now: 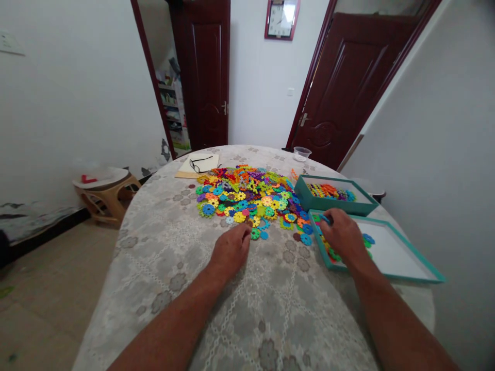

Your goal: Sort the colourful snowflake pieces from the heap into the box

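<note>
A big heap of colourful plastic gear-shaped pieces (247, 198) lies across the middle of the table. My left hand (231, 247) rests at the heap's near edge, its fingers curled together beside a green gear-shaped piece (255, 234); whatever they may pinch is hidden. Over the left side of a shallow teal-rimmed tray (402, 252), my right hand (343, 234) grips a blue gear-shaped piece (327, 220) between thumb and fingers. Green, yellow and other pieces lie in the tray under and around that hand, partly covered by it.
Behind the tray stands a deeper teal box (334, 206) with rows of sorted pieces. Eyeglasses (199, 164) lie on papers (209, 161) at the back left. A clear plastic bowl (301, 153) sits at the far edge. A stool (108, 193) stands left of the table.
</note>
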Demonstrator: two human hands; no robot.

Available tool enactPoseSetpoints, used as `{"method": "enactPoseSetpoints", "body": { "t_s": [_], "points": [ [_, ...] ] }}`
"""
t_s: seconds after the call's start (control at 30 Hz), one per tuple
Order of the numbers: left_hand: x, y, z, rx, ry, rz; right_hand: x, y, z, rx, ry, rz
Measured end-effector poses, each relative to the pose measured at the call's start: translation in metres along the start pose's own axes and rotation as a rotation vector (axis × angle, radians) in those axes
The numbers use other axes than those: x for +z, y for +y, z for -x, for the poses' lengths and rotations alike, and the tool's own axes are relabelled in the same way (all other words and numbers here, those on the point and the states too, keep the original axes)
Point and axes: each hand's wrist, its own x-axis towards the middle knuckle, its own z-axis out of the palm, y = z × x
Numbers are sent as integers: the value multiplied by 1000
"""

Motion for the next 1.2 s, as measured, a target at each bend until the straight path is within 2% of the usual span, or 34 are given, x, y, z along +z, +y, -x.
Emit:
{"method": "enactPoseSetpoints", "body": {
  "t_s": [0.1, 0.2, 0.27, 0.33, 0.43, 0.57, 0.77, 0.93, 1.2],
  "points": [
    [0, -7, -3, -36, 49, -34, 6, 24, -3, -10, 162, 178],
    [3, -13, -3, -48, 64, -80, 16, 11, 1, -135, 222, 87],
    [6, -16, -3, -41, 40, -111, 26, -14, 11, -250, 154, -66],
    [7, -18, -2, -22, 2, -141, 38, -43, 24, -347, 23, -220],
    [8, -18, 0, 18, -48, -193, 53, -77, 40, -408, -154, -378],
    [8, -17, 1, 43, -109, -249, 66, -99, 38, -329, -275, -445],
    [10, -19, -3, 68, -104, -239, 84, -124, 2, -218, -369, -312],
    [11, -21, -5, 68, -98, -273, 96, -144, -14, -135, -424, -316],
    [8, -17, -5, 73, -106, -325, 102, -161, -18, -64, -428, -414]
  ]
}}
